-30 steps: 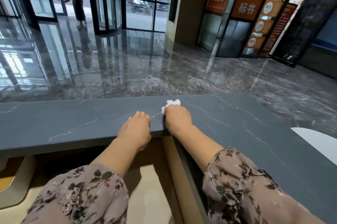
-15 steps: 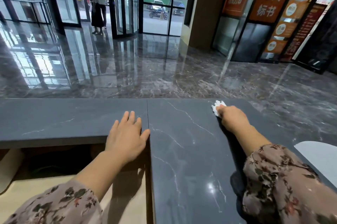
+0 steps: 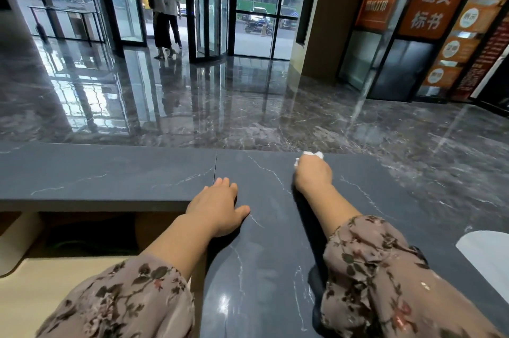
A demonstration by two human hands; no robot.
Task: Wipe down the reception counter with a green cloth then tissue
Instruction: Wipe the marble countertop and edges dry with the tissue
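Two hands were on the dark stone table (image 3: 110,172). Left hand (image 3: 217,205) lay flat, palm down, fingers straight and close together, thumb out to the side. It rested at the near edge beside the slab seam and held nothing; judged a brace.

Right of it, apart and further forward, right hand (image 3: 312,174) was bunched over a white tissue (image 3: 311,156), fingers curled round it. Only a crumpled bit showed beyond the knuckles, at the table's far edge. Tissue seemed pressed to the surface.

No green cloth in view, so judged the cloth pass done and the tissue pass under way.

Tissue handling: very light, soft and limp, likely to tear or shred if dragged hard or wetted. Best kept wadded under the fingertips with moderate pressure, not pinched by a corner. Table looked smooth and glossy, so the wad should slide easily.

Far right of the right hand, a flat white thing (image 3: 484,252) lay on the table, cut off by the frame; could not tell what.
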